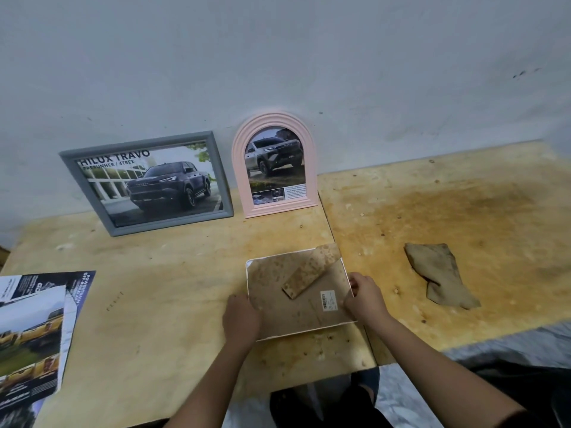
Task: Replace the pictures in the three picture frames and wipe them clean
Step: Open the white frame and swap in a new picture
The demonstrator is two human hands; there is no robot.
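Three frames on view; busy with the white-rimmed frame (296,316), laid face down near the front edge of the bench (185,273), just ahead of the body. Turned that way, most likely, to get at the back and swap the picture. Shows a brown backing board (268,282), heavily mottled and stained, a fold-out easel stand (309,270) of the same board lying slantwise across it, a small barcode label (328,300) near the right side, and only a thin white rim around the edges. Looks grubby enough to need the wipe.

Held from both sides: left hand (241,319) curled over the left edge, right hand (366,293) pinching the right edge with fingers and thumb, probably to steady the frame or to feel for the catches of the backing. Catches themselves too small to make out.

Further back, propped against the wall (278,57), seemingly to stand out of the way: a grey rectangular frame (173,222) with a dark pickup picture, and just beside it a pink arched frame (278,211) with a silver pickup. Both apparently fitted already.

Off to the right, well apart, a crumpled brown cloth (438,273), lying ready for wiping. At the far left, loose brochure pages (34,335) printed with trucks, presumably the stock of pictures.
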